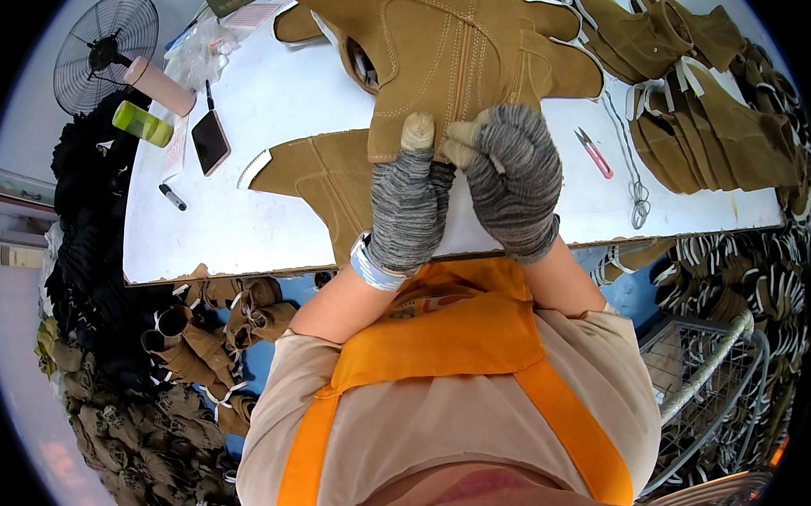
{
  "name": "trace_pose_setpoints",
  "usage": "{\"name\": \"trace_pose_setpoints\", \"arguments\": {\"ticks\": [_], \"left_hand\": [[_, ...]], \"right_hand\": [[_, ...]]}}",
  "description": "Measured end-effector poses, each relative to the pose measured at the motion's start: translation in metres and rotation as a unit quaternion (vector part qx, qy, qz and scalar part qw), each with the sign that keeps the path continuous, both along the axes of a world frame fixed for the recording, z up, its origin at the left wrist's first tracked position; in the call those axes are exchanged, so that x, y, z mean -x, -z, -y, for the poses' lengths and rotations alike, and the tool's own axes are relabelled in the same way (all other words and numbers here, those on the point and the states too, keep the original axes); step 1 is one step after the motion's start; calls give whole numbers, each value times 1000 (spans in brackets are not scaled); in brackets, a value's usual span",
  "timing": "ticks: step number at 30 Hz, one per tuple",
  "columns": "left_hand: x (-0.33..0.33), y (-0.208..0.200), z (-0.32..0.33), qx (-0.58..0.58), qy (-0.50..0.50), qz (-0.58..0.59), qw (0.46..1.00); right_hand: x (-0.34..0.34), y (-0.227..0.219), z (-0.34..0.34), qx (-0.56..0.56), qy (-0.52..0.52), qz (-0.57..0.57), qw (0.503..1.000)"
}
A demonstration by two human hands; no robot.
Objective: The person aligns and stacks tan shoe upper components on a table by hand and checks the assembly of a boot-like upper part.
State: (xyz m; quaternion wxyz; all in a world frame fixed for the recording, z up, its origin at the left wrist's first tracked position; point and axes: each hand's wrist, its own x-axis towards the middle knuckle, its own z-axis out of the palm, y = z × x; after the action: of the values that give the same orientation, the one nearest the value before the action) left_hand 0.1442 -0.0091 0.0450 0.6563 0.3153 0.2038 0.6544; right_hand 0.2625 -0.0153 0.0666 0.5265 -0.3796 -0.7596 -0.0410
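Observation:
A brown suede boot upper with pale stitching is held up over the table by its near edge. My left hand, in a grey knit glove, grips that edge with the thumb on top and the fingers mostly hidden beneath. Just to its right, my gloved right hand pinches the same edge between thumb and curled fingers. Under and left of the held piece, another brown upper lies flat, reaching the table's near edge. More brown uppers show behind the held one, partly covered by it.
On the white table lie pink-handled snips, a twisted wire tool, a phone and a marker. Stacked uppers fill the right side. A pink bottle, green cup and fan stand left; a wire cart is at right.

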Motion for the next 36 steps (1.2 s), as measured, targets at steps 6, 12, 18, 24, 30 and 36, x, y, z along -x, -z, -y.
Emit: {"name": "trace_pose_setpoints", "arguments": {"ticks": [6,12,18,24,30,36], "left_hand": [[5,8,18,13,-36,-203,978],[32,36,10,-246,-7,-501,830],[91,-69,3,-577,-188,-569,555],[28,-126,-68,-473,-182,-712,486],[21,-124,-80,-224,-30,-316,922],[50,-105,-110,-400,-271,-466,742]], "right_hand": [[-17,-18,-40,-129,37,-129,982],[-18,-26,-54,-207,62,-101,971],[-36,-29,-50,-196,44,47,979],[-4,-34,-37,-238,-1,75,968],[-7,-2,4,-72,15,224,972],[-8,1,18,-107,-23,76,991]]}}
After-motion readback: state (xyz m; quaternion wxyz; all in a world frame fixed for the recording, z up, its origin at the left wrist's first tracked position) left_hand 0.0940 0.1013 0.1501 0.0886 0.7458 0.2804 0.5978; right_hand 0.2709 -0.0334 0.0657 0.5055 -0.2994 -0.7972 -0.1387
